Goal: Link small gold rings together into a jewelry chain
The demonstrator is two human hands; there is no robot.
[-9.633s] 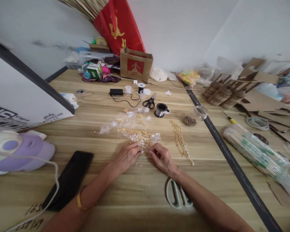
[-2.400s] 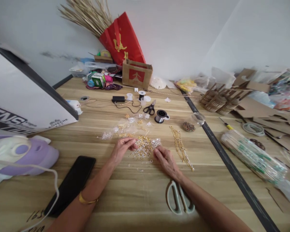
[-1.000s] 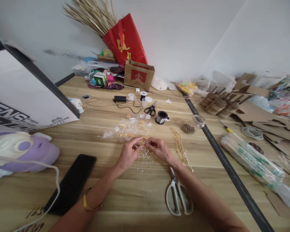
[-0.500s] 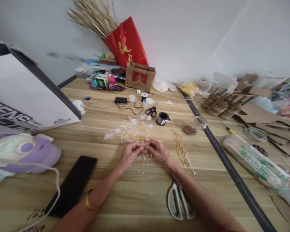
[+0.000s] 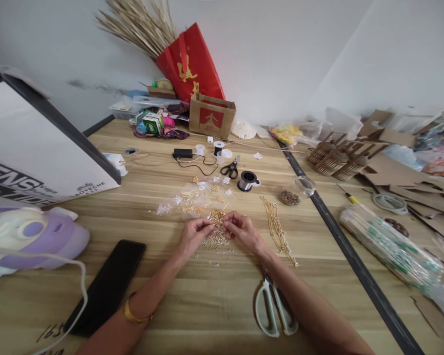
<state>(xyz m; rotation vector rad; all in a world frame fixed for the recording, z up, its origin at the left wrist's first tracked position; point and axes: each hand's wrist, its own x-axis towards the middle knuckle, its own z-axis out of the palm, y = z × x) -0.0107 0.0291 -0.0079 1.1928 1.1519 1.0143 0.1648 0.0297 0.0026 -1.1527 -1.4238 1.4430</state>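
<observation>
My left hand [image 5: 195, 233] and my right hand [image 5: 241, 230] face each other over a small pile of gold and silver jewellery findings [image 5: 217, 217]. Both have thumb and forefinger pinched together, with a narrow gap between the two hands. Whatever sits in the pinches is too small to make out. Behind the pile lie clear little bags [image 5: 198, 195] of gold and silver pieces. A gold chain [image 5: 276, 224] with pale beads rests right of my right hand. White-handled scissors [image 5: 268, 308] lie partly under my right forearm.
Beyond the bags are a wire spool [image 5: 247, 180], black scissors [image 5: 230, 168] and a black adapter [image 5: 183, 153]. A dish of brown beads [image 5: 290, 197] stands to the right. At left lie a phone [image 5: 109, 286] and a purple-white appliance [image 5: 48, 236] with a cable. Wrapped sticks [image 5: 390, 246] lie far right.
My left hand has moved slightly away from my right, widening the gap between the fingertips. Both hands are still pinched over the pile. The whole view has shifted a little.
</observation>
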